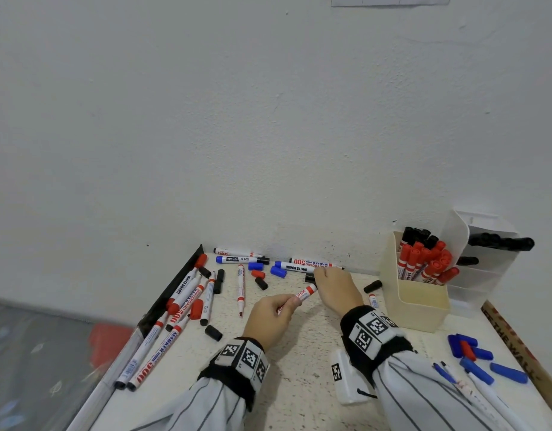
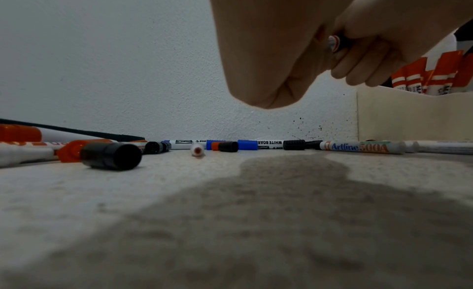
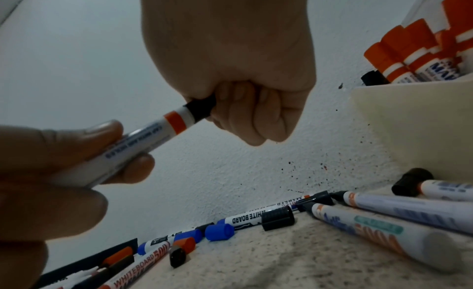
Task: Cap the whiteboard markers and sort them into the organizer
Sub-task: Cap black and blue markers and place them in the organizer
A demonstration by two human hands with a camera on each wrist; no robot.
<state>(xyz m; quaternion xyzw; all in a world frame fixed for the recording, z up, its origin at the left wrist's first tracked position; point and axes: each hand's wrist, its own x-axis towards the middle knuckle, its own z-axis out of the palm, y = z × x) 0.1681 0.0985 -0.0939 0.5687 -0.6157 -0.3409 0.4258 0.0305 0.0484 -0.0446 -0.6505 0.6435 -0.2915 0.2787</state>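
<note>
my left hand grasps the white red-banded whiteboard marker by its barrel, above the table. my right hand is clenched on a black cap at its tip. red band, black cap: i may be mismatching colours, or pushing askew, before the cream organizer on the right.

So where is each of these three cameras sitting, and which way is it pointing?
Head: worn on the head, looking forward and down at the speckled white table and wall; both hands and striped sleeves show.
Left wrist: low above the table, looking along the left hand toward the wall; the right hand's fingers show too.
Right wrist: looks up along the right hand, which grips a black cap; the left hand's fingers show too.
Shared: all three show the red-banded white marker held between the hands, and the cream plastic organizer.
</note>
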